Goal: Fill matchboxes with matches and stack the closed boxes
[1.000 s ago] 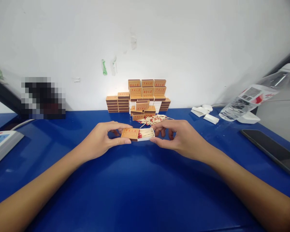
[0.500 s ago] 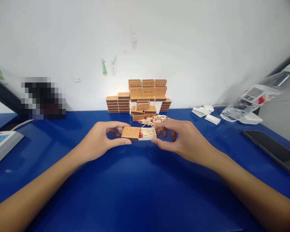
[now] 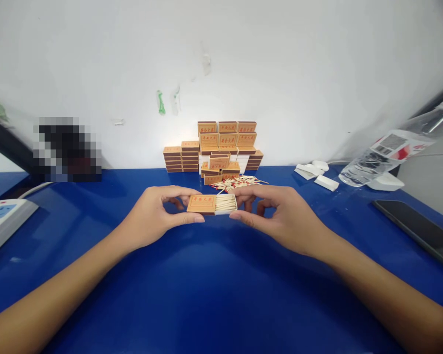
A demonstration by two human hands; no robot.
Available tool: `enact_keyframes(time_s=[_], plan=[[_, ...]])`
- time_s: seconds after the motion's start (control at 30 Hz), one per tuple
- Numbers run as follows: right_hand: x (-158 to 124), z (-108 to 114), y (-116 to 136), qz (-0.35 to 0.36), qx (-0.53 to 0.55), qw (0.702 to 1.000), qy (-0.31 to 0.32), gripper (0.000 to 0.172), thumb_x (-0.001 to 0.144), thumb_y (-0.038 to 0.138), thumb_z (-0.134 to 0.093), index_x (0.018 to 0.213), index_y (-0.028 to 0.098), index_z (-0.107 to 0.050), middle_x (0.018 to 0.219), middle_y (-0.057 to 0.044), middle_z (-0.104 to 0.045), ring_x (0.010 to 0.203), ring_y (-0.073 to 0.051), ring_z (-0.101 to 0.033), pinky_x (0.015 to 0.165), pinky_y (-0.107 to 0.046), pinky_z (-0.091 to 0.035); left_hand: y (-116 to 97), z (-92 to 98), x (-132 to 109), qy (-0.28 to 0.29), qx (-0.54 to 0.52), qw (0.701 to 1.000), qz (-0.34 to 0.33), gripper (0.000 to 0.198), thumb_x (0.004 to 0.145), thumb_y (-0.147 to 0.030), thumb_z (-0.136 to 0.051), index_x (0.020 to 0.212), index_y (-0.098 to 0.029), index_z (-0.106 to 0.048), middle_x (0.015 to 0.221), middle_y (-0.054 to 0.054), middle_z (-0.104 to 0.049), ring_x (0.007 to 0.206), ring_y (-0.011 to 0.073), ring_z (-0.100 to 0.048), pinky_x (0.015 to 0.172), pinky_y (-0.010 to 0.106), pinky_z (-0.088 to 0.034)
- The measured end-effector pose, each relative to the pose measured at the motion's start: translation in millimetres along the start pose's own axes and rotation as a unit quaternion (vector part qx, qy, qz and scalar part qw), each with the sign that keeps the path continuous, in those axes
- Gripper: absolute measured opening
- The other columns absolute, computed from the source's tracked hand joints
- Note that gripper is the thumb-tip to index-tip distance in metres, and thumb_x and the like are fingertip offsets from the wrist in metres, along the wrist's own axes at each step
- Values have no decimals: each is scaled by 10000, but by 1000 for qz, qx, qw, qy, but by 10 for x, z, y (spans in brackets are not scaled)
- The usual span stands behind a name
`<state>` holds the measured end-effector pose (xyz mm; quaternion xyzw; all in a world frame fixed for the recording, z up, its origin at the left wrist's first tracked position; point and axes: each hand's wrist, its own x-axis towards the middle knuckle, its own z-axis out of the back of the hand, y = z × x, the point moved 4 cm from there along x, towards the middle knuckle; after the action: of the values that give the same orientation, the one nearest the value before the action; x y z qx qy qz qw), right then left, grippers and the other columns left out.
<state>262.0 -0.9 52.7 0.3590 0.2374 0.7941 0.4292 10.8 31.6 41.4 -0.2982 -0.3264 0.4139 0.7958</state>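
A matchbox [image 3: 202,203] is held between my two hands, its white tray [image 3: 226,203] partly out on the right and full of matches. My left hand [image 3: 157,214] grips the orange sleeve, thumb along the front edge and fingers behind. The tray's right end sits between the thumb and fingers of my right hand [image 3: 276,214]. Just beyond lies a loose heap of red-tipped matches [image 3: 238,183]. Behind the heap, several matchboxes [image 3: 227,140] are piled in tiers against the wall.
Two lower stacks of matchboxes [image 3: 172,160] stand left of the pile. A water bottle [image 3: 376,155] leans at the right, near white pieces [image 3: 326,183] and a dark phone [image 3: 417,231]. A power strip [image 3: 7,221] lies on the blue table [image 3: 221,295] at the left.
The tray has slid a little further into the sleeve, so less of it shows and the red match heads are now covered. My right hand has moved slightly left with it.
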Motion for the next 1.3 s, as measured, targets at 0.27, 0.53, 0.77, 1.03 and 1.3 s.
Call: enact_keyframes(time_s=[0.27,0.53,0.77,1.03,1.3], plan=[[-36,-32,15,-11,26,999,-16,241,886,364,-818,1076,220,-787,923,-24,-778,677,-134,-652,571,-263,-528,-34,-30,-40,-36,6,999,-13,449,755,-475,-928,1141,-268,-833,980,10,-819,818,179,-704,796,305,-591],[-84,-192,-3,-36,56,997,-28,526,960,404,-747,1454,246,-652,1141,-68,-787,790,-169,-688,646,-306,-595,-81,-77,-76,-89,36,995,-22,425,754,-452,-936,1130,-285,-827,909,-9,-792,779,171,-689,765,302,-580],[-321,-574,181,-26,67,994,83,917,1061,504,-578,1740,326,12,1651,-148,-459,1003,-215,-685,862,-431,-656,-106,-144,-143,-117,53,991,-42,417,791,-496,-907,1142,-291,-817,882,-9,-764,791,173,-680,754,307,-565],[-348,-584,186,-62,80,986,136,1024,1044,551,-577,1710,354,175,1614,-187,-474,1007,-251,-692,755,-431,-660,-147,-158,-180,-122,88,986,-75,450,833,-520,-865,1197,-266,-790,938,28,-778,863,210,-692,772,347,-561],[-222,-522,50,-45,94,992,65,923,1037,393,-612,1732,354,-5,1487,-157,-564,852,-178,-660,756,-404,-636,-23,305,125,-112,172,977,-51,490,885,-609,-780,1213,-245,-776,1155,77,-788,972,252,-707,882,394,-569]])
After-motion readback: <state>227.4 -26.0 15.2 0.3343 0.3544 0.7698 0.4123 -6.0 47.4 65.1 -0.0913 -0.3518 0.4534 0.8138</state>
